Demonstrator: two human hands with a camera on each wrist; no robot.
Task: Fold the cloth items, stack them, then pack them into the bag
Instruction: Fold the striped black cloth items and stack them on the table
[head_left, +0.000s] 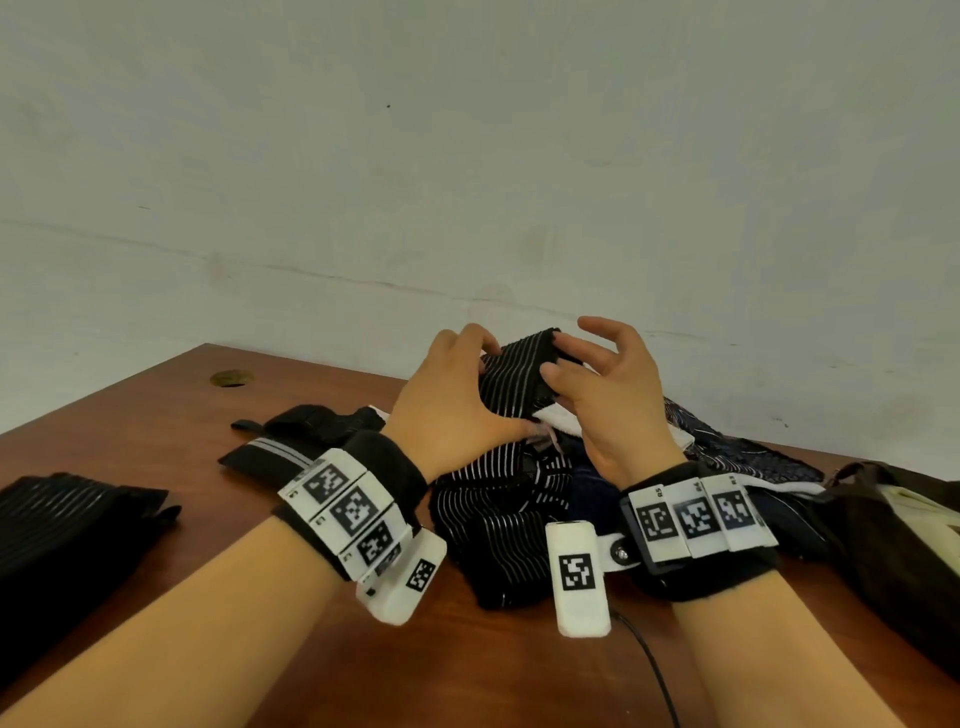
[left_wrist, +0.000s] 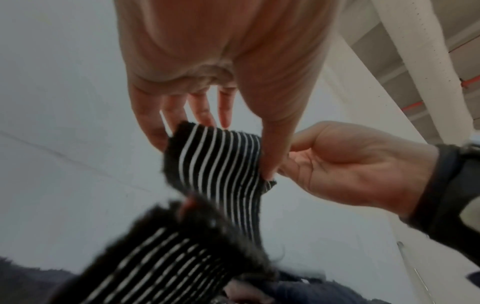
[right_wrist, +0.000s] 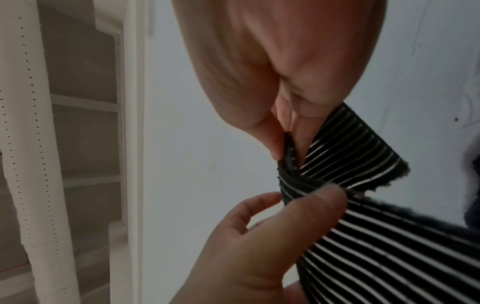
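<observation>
We are holding up a black cloth with thin white stripes, and both of our hands are on its top end. It is lifted above the brown counter, and its lower part hangs down into a heap of clothes right in front of us.

Our left hand grips the left side of the striped cloth. In the left wrist view, the thumb presses on one side of the cloth and the fingers are spread behind it.

Our right hand pinches the right edge of the cloth. In the right wrist view, the thumb and a finger squeeze a folded bit of the edge between them. In the head view, the other right fingers are lifted and curl in the air, touching nothing.

The heap holds more striped dark cloth, a dark blue patterned piece on the right, and a bit of white cloth peeking out under our hands.

At the far left edge of the counter lies a folded black piece, flat and well apart from the heap. Nearer the middle lie a black piece with a grey band and another black item just behind it.

On the right side sits a dark brown bag, with something pale showing inside it. A thin black cable runs over the counter near our right arm.
</observation>
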